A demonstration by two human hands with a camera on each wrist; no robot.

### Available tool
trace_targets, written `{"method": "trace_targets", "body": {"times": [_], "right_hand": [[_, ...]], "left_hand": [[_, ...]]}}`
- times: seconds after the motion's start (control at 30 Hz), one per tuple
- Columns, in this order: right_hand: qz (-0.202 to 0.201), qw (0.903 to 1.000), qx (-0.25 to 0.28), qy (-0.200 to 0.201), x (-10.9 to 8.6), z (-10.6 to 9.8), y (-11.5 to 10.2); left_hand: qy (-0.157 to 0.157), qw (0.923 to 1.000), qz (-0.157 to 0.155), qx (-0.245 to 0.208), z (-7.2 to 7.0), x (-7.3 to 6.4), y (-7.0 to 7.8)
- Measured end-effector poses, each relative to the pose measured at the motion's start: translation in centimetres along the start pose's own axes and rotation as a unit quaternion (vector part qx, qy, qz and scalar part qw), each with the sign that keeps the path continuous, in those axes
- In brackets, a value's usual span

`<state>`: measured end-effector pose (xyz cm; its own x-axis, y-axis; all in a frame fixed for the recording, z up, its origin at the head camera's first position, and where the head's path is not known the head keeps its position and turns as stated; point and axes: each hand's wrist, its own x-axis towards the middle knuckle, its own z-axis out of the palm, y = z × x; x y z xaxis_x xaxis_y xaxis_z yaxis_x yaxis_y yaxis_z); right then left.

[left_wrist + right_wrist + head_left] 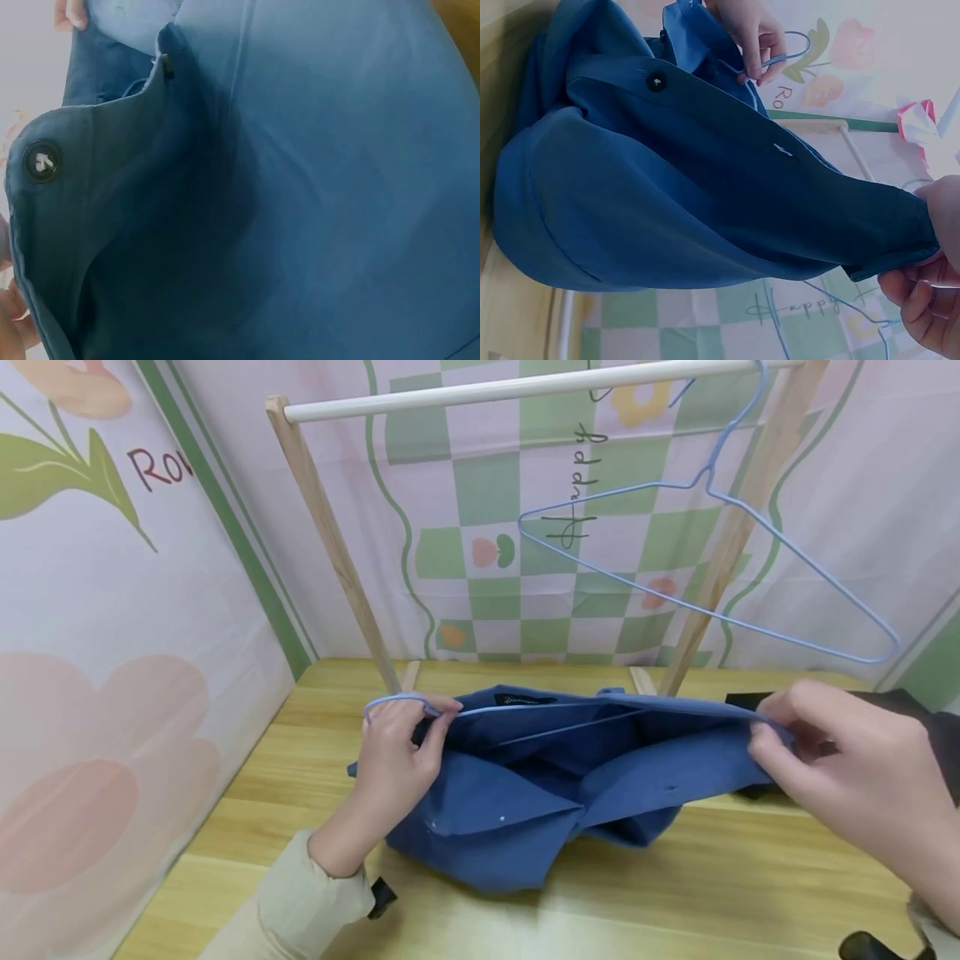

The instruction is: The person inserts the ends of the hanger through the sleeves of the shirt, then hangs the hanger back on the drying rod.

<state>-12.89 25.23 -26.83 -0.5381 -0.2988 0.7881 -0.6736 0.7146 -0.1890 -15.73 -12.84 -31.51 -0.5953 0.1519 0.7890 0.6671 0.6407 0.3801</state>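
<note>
A blue garment (pixel 510 827) with a waistband and a dark label (pixel 523 700) spreads open at the top in the head view. My left hand (pixel 401 735) pinches a light blue wire hanger (pixel 390 697) beside the garment's left end. Part of that hanger's wire runs inside the waistband. At the other end, my right hand (pixel 840 760) grips the waistband between thumb and fingers. A dark button (pixel 42 161) shows in the left wrist view. The right wrist view shows the waistband stretched between both hands. Folds hide the hanger's lower part.
A second blue wire hanger (pixel 708 477) hangs from the white rail (pixel 525 385) of a wooden-legged rack behind the garment. Something black (pixel 911 710) lies on the wooden table (pixel 247 818) behind my right hand. Patterned cloth (pixel 225 610) lines the back and left.
</note>
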Motion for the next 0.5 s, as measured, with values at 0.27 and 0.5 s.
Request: {"method": "trace_targets", "body": {"times": [0.27,0.5], "right_hand": [[-0.026,0.9995,0.002,0.017,0.16,-0.15,-0.50],[-0.047,0.9986,-0.012,0.019,-0.03,-0.08,-1.00]], "left_hand": [[-0.032,0.9985,-0.016,0.041,0.26,0.28,0.28],[-0.034,0.9971,-0.017,0.065,0.81,0.57,0.25]]}}
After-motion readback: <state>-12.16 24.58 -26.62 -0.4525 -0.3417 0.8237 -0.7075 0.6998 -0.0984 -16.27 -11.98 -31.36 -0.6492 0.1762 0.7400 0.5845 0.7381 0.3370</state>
